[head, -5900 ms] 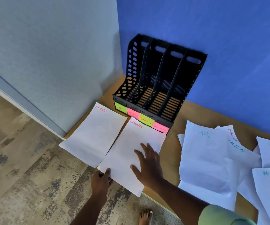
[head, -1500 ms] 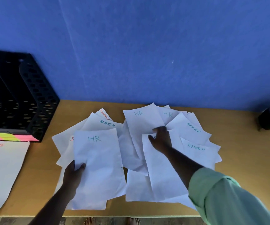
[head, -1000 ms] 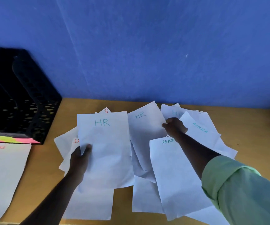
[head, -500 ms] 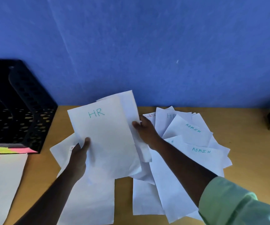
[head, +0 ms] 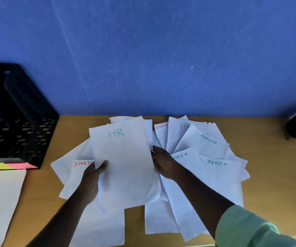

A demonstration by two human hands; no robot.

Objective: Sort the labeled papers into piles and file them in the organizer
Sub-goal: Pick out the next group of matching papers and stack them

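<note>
from the head view, the left hand [head: 92, 177] pinches the hr papers [head: 124, 164], lifted to gather them. the right hand [head: 163, 163] grips their other edge. loose sheets [head: 220, 172] cover the table [head: 275, 175]; the organizer [head: 22, 120] waits at the left.

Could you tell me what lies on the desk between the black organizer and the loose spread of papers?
In the head view, only bare wooden desk separates the organizer from the papers.

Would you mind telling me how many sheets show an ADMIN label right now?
3: one upper right, one beside the right hand, label partly covered, one at the right edge. Others may be buried.
</note>
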